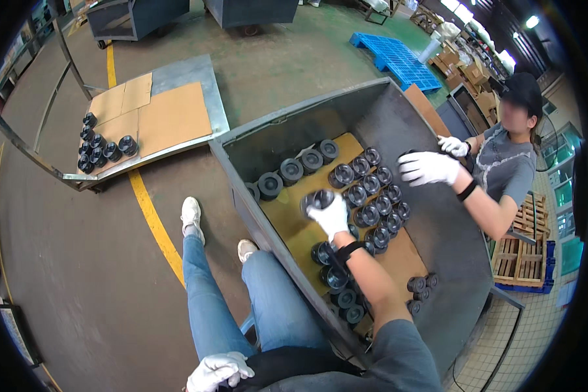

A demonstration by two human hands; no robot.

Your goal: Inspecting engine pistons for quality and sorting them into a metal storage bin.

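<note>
- The gloved right hand (331,219) grasps a black cylindrical part (315,201) inside the metal bin (447,242), beside grouped black cylinders (367,215).
- A loose fingertip hold could drop it; a low sideways swing could topple neighbours.
- The gloved left hand (219,374) is near the lap; I cannot tell its grip.

No readable text, label, number or sign. Cartons (477,73), upper right of frame: too small for any print to be made out. Framed pale panel (17,332), lower left edge: too dim to read. Black round parts (342,175), right of centre: too small for any marking to be told.
</note>
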